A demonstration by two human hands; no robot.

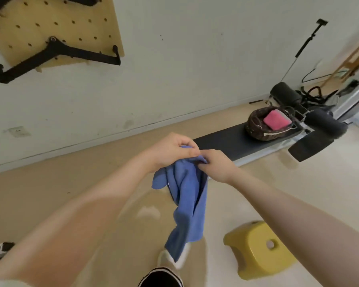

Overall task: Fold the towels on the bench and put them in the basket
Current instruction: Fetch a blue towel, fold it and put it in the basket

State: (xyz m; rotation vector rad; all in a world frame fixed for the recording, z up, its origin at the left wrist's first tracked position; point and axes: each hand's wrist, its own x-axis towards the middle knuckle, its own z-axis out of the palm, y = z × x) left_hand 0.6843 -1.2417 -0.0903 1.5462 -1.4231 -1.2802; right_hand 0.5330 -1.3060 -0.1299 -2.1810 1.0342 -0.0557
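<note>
Blue towel [187, 195] held in mid-air, unfolded; pink towel [276, 121] already in basket [255, 129].

Left hand [170, 150] and right hand [218, 166] close together, both with fingers curled round the bunched top edge of the blue towel, pinching it. Rest of the cloth hanging loose and crumpled below the hands, above the floor, off the bench [226, 141]. No crease or tidy fold visible yet. Basket standing at the far end of the bench, pink towel lying inside, apparently folded flat. Visible bench top between hands and basket bare; near end hidden behind hands. Judged roughly halfway: one towel stowed, one in hand. Left to do: spread and fold the blue towel, then place in basket beside or on the pink one. Yellow stool [259, 247] on floor, below right forearm.
</note>
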